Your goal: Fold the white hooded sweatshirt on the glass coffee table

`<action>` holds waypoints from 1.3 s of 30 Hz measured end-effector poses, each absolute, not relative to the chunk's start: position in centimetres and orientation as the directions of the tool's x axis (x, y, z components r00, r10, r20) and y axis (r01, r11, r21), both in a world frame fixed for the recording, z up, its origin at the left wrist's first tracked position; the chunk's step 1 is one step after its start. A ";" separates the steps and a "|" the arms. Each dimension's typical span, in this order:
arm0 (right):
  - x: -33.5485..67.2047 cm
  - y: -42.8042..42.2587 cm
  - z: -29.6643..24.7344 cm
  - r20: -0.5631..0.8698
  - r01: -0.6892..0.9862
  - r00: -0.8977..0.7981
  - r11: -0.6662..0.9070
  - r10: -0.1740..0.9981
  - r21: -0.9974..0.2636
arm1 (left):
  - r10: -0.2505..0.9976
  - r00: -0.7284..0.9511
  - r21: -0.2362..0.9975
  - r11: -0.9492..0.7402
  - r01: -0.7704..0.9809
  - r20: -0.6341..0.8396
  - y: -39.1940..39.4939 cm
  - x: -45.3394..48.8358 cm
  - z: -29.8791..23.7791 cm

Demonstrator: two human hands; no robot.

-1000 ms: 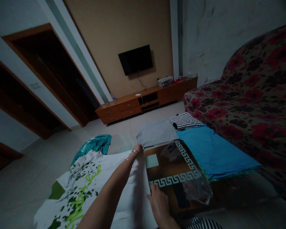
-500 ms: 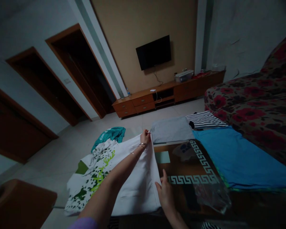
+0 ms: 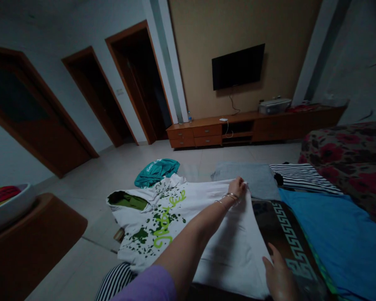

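Note:
A white hooded shirt (image 3: 219, 251) with green splashes and lettering lies spread over a dark table, its green-lined hood (image 3: 130, 200) to the left. My left hand (image 3: 238, 187), with bangles on the wrist, is closed on the far corner of the shirt's hem. At the near end of the hem is my right hand (image 3: 280, 274), thumb and forefinger apart beside the cloth edge. Whether it touches the fabric I cannot tell.
A folded grey cloth (image 3: 247, 177), a striped garment (image 3: 303, 177) and a blue cloth (image 3: 335, 234) lie at the right. A teal garment (image 3: 156, 172) is beyond the shirt. A brown stool-like piece (image 3: 50, 242) bearing a white basin (image 3: 12, 209) stands left; a floral sofa (image 3: 347, 146) is right.
The view has turned left. The shirt has shifted right over the table with my left hand still on its corner, and its hood now shows more open. My right hand stays near the hem.

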State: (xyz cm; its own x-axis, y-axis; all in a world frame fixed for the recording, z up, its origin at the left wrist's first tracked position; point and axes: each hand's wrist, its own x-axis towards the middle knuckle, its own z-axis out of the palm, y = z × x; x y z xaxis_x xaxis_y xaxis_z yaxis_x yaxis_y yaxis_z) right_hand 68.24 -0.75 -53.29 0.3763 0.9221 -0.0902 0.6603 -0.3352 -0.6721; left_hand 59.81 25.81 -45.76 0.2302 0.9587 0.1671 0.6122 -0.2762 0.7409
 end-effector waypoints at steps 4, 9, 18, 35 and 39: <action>70.4 -1.0 -54.1 -0.194 0.784 0.292 -0.351 0.936 -0.511 | 0.906 0.406 0.740 -0.355 0.571 0.121 22.9 58.9 -46.9; 71.3 -1.0 -54.6 -0.070 0.872 0.256 -0.261 0.964 -0.413 | 0.875 0.465 0.697 -0.419 0.581 0.138 16.5 49.6 -46.7; 61.6 0.4 -50.3 0.334 0.881 0.007 0.152 0.942 -0.447 | 0.971 0.200 0.578 -0.239 0.780 0.131 7.5 25.5 -45.0; 23.8 21.2 -42.2 0.008 0.786 -0.613 0.608 0.790 0.108 | 0.989 -0.067 0.364 0.015 0.931 0.132 5.8 7.7 -47.8; 23.2 23.1 -41.8 -0.126 0.778 -0.585 0.598 0.801 0.190 | 0.994 -0.064 0.372 0.028 0.928 0.084 6.2 6.7 -48.0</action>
State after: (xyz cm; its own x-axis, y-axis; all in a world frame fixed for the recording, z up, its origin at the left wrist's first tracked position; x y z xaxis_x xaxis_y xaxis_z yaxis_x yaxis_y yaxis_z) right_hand 23.16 23.06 -41.78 -0.5851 0.8012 -0.1258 0.7785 0.5983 0.1896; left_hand 6.75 6.22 -47.96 -0.0637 0.9945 0.0836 0.9279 0.0282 0.3718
